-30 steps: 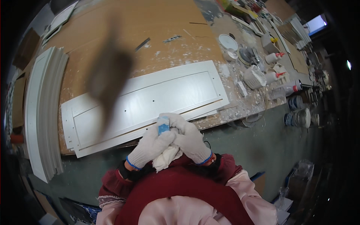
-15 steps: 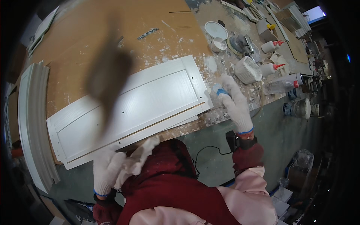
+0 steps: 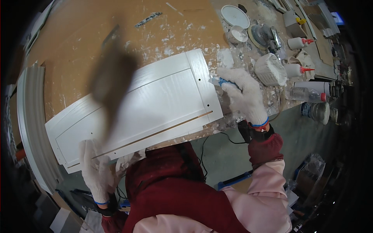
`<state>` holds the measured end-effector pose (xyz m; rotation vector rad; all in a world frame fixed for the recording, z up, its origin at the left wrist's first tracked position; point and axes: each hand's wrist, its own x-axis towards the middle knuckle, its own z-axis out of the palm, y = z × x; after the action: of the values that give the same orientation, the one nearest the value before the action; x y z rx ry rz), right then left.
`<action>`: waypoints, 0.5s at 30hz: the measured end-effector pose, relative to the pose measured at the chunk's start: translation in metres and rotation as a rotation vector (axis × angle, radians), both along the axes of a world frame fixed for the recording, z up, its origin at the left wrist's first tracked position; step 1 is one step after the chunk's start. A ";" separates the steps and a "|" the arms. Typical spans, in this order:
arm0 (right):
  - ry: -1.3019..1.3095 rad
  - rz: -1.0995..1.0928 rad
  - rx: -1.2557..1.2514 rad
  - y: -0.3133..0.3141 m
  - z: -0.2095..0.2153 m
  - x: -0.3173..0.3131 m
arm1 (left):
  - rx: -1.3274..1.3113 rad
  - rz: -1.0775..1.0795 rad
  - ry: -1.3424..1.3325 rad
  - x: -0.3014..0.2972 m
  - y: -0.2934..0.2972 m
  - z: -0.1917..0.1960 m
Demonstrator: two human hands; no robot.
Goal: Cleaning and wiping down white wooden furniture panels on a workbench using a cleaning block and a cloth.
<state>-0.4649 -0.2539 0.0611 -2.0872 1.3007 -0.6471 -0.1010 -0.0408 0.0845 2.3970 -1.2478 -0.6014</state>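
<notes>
Can't see through the dark brown blur (image 3: 113,73), covering some of the bench (image 3: 70,81) and white panel (image 3: 171,93). Hard to make out the left hand (image 3: 95,171), all fuzzy at the bench's front edge, with the white cloth (image 3: 131,158) partly hidden beside it. Can't name the blue thing (image 3: 222,81), mostly tucked in the right hand (image 3: 245,93). Can't see the bench's back edge, cut off at the top.

beyond the white panel (image 3: 167,95) along its near edge, the brown tabletop (image 3: 77,58) offers open passage; toward the right edge a tub (image 3: 271,70), sander (image 3: 261,35) and squeeze bottles (image 3: 293,70) stand in the way; stacked panels (image 3: 33,116) block the left
</notes>
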 end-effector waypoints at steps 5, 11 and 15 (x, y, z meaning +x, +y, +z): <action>0.067 0.129 0.021 -0.002 0.009 -0.012 | 0.000 0.026 0.161 0.007 0.005 -0.005; 0.008 0.032 -0.096 0.001 0.005 -0.009 | 0.045 -0.068 0.149 0.013 0.007 -0.003; -0.002 0.026 0.166 0.029 0.021 -0.014 | 0.054 -0.019 0.140 0.021 0.023 -0.003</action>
<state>-0.4787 -0.2251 0.0825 -1.9648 1.2793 -0.5115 -0.0803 -0.0180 0.0815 2.3431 -1.2105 -0.8039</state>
